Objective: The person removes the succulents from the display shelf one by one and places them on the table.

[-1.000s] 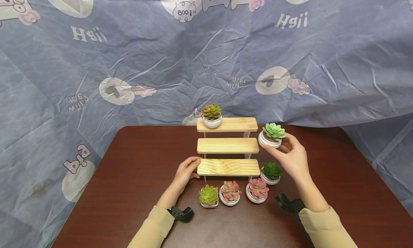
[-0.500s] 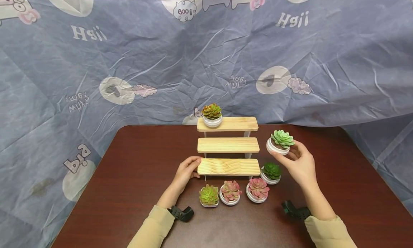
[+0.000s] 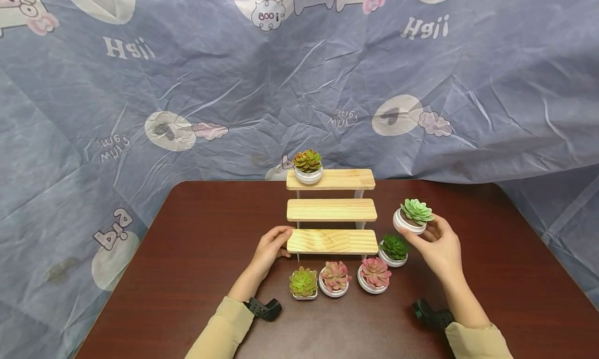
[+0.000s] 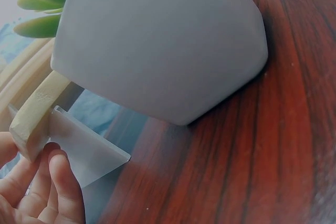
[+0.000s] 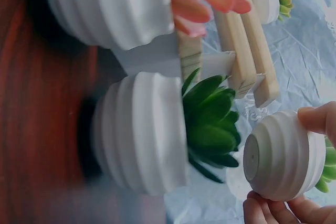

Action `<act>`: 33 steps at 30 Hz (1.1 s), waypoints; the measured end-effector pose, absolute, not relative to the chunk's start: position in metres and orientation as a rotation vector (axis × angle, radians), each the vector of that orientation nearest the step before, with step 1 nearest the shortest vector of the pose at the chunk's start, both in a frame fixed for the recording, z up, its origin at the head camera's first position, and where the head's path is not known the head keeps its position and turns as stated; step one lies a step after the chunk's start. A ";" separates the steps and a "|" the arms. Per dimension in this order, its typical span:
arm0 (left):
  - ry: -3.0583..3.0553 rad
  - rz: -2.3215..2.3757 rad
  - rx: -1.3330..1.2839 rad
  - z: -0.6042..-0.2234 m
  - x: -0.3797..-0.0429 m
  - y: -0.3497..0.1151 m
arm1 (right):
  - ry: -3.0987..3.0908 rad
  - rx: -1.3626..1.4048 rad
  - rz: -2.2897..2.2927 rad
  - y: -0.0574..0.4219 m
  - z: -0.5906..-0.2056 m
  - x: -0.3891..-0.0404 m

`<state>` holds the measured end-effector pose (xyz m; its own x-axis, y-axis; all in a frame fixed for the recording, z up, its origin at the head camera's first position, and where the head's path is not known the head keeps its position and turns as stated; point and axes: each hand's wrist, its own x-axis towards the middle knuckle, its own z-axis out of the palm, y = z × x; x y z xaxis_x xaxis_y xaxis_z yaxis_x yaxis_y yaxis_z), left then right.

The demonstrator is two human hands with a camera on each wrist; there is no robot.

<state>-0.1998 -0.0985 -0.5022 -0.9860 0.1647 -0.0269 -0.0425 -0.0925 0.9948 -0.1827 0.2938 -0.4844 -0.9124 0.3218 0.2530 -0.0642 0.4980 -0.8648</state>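
Observation:
My right hand (image 3: 439,244) holds a pale green succulent in a white ribbed pot (image 3: 409,223) in the air, right of the three-step wooden display stand (image 3: 331,241). In the right wrist view, thumb and fingers pinch that pot (image 5: 281,156) from both sides, its base showing. My left hand (image 3: 271,247) grips the left end of the lowest shelf; in the left wrist view the fingertips (image 4: 65,174) curl under the board (image 4: 39,106). A brown-green succulent (image 3: 308,164) stands at the left of the top shelf.
Before the stand are a light green succulent (image 3: 303,282) and two pink succulents (image 3: 335,277), (image 3: 375,273). A dark green succulent (image 3: 394,249) stands at its right front corner, below the held pot. Patterned blue cloth (image 3: 234,78) hangs behind the brown table (image 3: 187,234).
My right hand has moved right and down, carrying the pale green succulent away from the stand. My left hand has stayed at the lowest shelf.

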 end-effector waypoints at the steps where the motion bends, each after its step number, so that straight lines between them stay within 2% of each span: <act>1: 2.015 2.220 0.137 -0.502 -0.200 -0.099 | -2.357 -0.223 1.382 0.298 -0.493 -0.186; 5: 2.017 2.220 0.141 -0.503 -0.200 -0.099 | -2.350 -0.237 1.367 0.305 -0.507 -0.187; 22: 2.025 2.223 0.154 -0.503 -0.199 -0.099 | -2.372 -0.331 1.362 0.305 -0.500 -0.169; 33: 1.989 2.203 0.156 -0.501 -0.200 -0.100 | -2.389 -0.406 1.419 0.287 -0.465 -0.150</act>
<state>-0.1998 -0.1004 -0.5008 -0.9802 0.1950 -0.0358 -0.0554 -0.0962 0.9938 -0.1501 0.2870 -0.4649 -0.9043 0.4046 0.1361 0.0740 0.4625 -0.8835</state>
